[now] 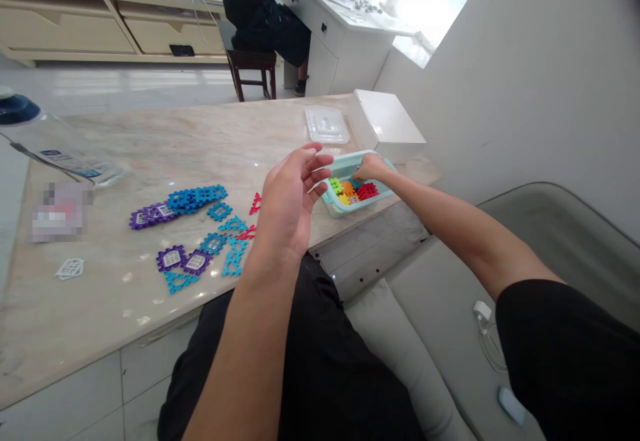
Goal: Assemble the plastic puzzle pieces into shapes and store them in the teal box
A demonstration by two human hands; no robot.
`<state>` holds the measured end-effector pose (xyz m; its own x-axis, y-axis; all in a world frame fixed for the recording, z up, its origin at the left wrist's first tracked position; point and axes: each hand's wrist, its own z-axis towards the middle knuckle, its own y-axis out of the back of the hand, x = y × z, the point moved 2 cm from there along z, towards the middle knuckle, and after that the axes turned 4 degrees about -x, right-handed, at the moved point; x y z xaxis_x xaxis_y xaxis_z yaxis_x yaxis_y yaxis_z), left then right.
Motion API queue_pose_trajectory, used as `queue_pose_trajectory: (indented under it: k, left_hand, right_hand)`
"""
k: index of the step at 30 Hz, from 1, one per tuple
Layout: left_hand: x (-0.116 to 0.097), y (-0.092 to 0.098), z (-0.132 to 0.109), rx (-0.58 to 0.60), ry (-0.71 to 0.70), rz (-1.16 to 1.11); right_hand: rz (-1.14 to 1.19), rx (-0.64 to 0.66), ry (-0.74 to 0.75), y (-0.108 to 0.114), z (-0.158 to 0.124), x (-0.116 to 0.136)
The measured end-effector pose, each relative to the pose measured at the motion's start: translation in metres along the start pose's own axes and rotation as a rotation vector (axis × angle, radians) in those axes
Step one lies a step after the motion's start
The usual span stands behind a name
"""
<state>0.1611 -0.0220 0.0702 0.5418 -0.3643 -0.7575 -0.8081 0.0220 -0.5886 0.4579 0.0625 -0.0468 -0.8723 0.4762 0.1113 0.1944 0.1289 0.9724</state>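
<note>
My right hand reaches down into a pale mint plastic bin. Its fingertips are among the building pieces there and partly hidden. Green, orange, yellow and red pieces lie in the bin. My left hand hovers beside the bin's left edge with its fingers apart and nothing in them. To its left, several blue and purple interlocking pieces lie on the marble-patterned table. A stack of blue pieces overlaps purple ones. Red pieces lie close to my left wrist.
A clear lid and a white box sit behind the bin. On the left are a large clear bottle and a small white piece. A grey sofa borders the table; a person sits beyond.
</note>
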Motion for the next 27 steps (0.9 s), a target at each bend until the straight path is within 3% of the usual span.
queue_pose_trajectory:
  k: [2,4,7,9,14,20,27]
  left_hand:
    - [-0.003,0.002,0.0,-0.004,-0.009,0.003]
    - [-0.005,0.003,0.0,-0.003,-0.013,0.005]
    - [-0.006,0.005,-0.001,-0.004,-0.012,-0.001]
    - [-0.006,0.006,-0.002,-0.011,-0.006,-0.013]
    - [-0.006,0.007,-0.003,-0.019,-0.001,-0.029]
    - [-0.008,0.008,-0.003,-0.043,-0.011,-0.009]
    - [-0.013,0.011,-0.001,-0.058,-0.024,-0.035]
  right_hand:
    - [-0.08,-0.043,0.06,0.008,0.001,-0.001]
    - [-0.105,-0.044,0.239,0.017,-0.002,-0.002]
    - [-0.097,0.101,0.563,0.024,-0.016,-0.002]
    - [-0.106,0.205,0.655,0.025,-0.029,-0.002]
    - [-0.095,0.312,0.665,0.019,-0.047,0.005]
    - [-0.094,0.361,0.638,0.014,-0.04,0.007]
    - [0.063,0.497,0.583,0.026,-0.035,-0.001]
